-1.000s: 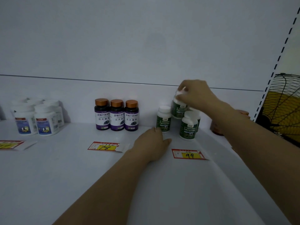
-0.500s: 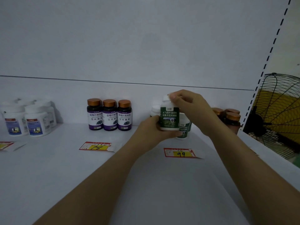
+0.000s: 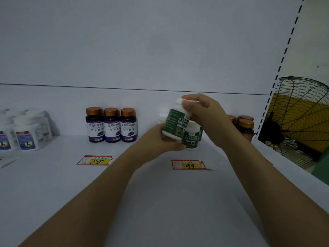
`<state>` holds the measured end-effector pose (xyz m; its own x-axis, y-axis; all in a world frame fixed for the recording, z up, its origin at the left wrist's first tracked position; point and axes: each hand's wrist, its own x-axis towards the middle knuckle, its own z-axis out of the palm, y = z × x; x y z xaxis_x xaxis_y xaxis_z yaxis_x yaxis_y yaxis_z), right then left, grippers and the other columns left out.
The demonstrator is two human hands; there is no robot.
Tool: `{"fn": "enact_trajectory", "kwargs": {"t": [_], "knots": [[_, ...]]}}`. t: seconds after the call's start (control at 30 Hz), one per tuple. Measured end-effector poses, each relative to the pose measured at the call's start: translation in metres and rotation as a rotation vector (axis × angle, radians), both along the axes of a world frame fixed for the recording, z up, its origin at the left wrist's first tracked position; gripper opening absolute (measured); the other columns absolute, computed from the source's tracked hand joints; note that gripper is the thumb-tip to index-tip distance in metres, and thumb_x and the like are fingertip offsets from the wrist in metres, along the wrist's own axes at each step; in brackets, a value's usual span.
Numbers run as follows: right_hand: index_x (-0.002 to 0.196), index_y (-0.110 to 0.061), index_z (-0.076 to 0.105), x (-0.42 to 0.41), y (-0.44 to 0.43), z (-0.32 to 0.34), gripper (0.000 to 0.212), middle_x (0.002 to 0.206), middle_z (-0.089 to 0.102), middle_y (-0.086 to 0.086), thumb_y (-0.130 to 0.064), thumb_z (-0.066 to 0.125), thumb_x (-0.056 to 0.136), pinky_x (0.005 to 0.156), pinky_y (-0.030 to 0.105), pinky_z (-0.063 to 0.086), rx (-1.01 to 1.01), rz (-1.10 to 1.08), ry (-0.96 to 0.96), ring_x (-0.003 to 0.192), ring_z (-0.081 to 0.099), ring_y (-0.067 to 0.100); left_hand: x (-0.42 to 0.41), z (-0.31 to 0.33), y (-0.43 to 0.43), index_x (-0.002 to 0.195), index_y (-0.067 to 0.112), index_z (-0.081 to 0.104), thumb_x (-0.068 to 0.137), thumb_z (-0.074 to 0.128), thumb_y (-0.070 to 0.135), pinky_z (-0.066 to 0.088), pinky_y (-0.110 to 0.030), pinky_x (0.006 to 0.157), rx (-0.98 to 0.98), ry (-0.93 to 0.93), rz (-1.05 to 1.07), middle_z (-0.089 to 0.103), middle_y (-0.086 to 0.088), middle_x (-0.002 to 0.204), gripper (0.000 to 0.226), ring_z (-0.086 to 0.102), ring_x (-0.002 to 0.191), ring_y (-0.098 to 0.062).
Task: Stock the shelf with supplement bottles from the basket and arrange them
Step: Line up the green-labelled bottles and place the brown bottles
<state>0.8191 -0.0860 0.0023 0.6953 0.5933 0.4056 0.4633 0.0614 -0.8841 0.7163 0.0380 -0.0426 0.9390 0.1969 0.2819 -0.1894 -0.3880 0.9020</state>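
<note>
Tilted now where we held it upright half a second ago, the green-label bottle (image 3: pixel 175 124) hangs mid-frame above the shelf (image 3: pixel 160 202). Our left hand (image 3: pixel 159 139) curls round its base, and our right hand (image 3: pixel 204 113) pinches its white cap. Just right, a second green bottle (image 3: pixel 191 139) stands on the shelf.

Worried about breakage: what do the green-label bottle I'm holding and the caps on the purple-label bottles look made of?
The green-label bottle looks like opaque white plastic, matte at base and cap, with a printed green label. The copper caps show a metallic sheen: metal or coated plastic, I cannot tell.
</note>
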Motion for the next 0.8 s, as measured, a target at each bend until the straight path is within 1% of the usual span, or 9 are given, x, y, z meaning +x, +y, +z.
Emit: {"fn": "enact_trajectory", "kwargs": {"t": [0.1,0.23,0.33,0.4,0.5,0.57,0.67,0.73,0.8], "knots": [[0.109,-0.019,0.065,-0.005,0.002,0.000,0.019,0.107,0.068,-0.001,-0.022,0.054,0.094,0.096,0.041,0.051,0.030,0.102,0.001,0.102,0.065,0.017,-0.001,0.002,0.001,0.100,0.033,0.056,0.076,0.075,0.014,0.050,-0.012,0.073,0.002,-0.001,0.023,0.064,0.018,0.092,0.036,0.061,0.084,0.006],[0.111,-0.023,0.057,-0.012,0.009,-0.004,0.028,0.098,0.064,-0.002,-0.041,0.059,0.089,0.090,0.038,0.054,-0.011,0.046,-0.095,0.098,0.064,0.018,0.003,-0.002,0.000,0.104,0.028,0.045,0.070,0.080,0.026,0.048,-0.008,0.059,0.157,-0.065,0.230,0.054,0.019,0.087,0.049,0.055,0.077,0.004],[0.111,-0.022,0.055,-0.009,0.008,-0.003,0.030,0.098,0.065,0.004,-0.040,0.061,0.088,0.091,0.037,0.055,-0.011,0.034,-0.046,0.095,0.066,0.017,0.004,-0.004,0.001,0.107,0.023,0.040,0.064,0.084,0.030,0.047,-0.010,0.059,0.205,-0.131,0.348,0.051,0.018,0.088,0.062,0.054,0.077,0.004],[0.109,-0.021,0.057,-0.004,0.005,-0.001,0.023,0.103,0.067,0.005,-0.035,0.059,0.090,0.093,0.039,0.053,0.013,0.041,-0.004,0.096,0.066,0.017,0.003,-0.001,0.003,0.109,0.021,0.039,0.063,0.085,0.028,0.049,-0.009,0.058,0.137,-0.145,0.343,0.053,0.014,0.093,0.065,0.056,0.081,0.001],[0.115,-0.020,0.057,0.001,0.001,-0.001,0.020,0.109,0.065,0.002,-0.023,0.052,0.096,0.098,0.041,0.050,0.053,0.082,0.025,0.102,0.064,0.019,0.000,0.003,0.002,0.116,0.018,0.049,0.067,0.083,0.024,0.052,-0.015,0.071,-0.004,-0.032,0.158,0.063,0.006,0.103,0.060,0.063,0.094,-0.008],[0.123,-0.021,0.054,0.003,0.000,-0.003,0.026,0.116,0.061,0.000,-0.018,0.048,0.097,0.100,0.038,0.049,0.049,0.119,0.012,0.109,0.061,0.018,-0.003,0.004,0.000,0.112,0.024,0.055,0.073,0.078,0.021,0.051,-0.011,0.067,-0.020,0.045,0.053,0.065,0.013,0.098,0.045,0.063,0.088,0.002],[0.127,-0.020,0.052,0.000,0.002,-0.006,0.031,0.124,0.058,0.001,-0.027,0.048,0.097,0.098,0.035,0.050,0.015,0.145,-0.024,0.113,0.058,0.017,-0.003,0.005,-0.002,0.109,0.027,0.051,0.074,0.077,0.024,0.045,-0.010,0.064,0.014,0.030,0.118,0.060,0.016,0.095,0.044,0.059,0.085,0.002],[0.122,-0.020,0.056,-0.004,0.006,-0.008,0.034,0.117,0.061,-0.001,-0.037,0.054,0.093,0.090,0.032,0.054,-0.006,0.093,-0.081,0.107,0.061,0.015,-0.001,0.004,-0.001,0.111,0.023,0.049,0.070,0.080,0.026,0.044,-0.012,0.064,0.072,-0.021,0.223,0.059,0.012,0.096,0.052,0.058,0.086,-0.002],[0.119,-0.021,0.058,-0.004,0.007,-0.009,0.034,0.112,0.063,-0.001,-0.037,0.060,0.089,0.086,0.032,0.056,-0.002,0.041,-0.101,0.103,0.063,0.016,-0.001,0.004,-0.003,0.110,0.022,0.046,0.068,0.082,0.027,0.047,-0.010,0.058,0.129,-0.046,0.274,0.056,0.013,0.093,0.055,0.056,0.082,-0.002]]}}
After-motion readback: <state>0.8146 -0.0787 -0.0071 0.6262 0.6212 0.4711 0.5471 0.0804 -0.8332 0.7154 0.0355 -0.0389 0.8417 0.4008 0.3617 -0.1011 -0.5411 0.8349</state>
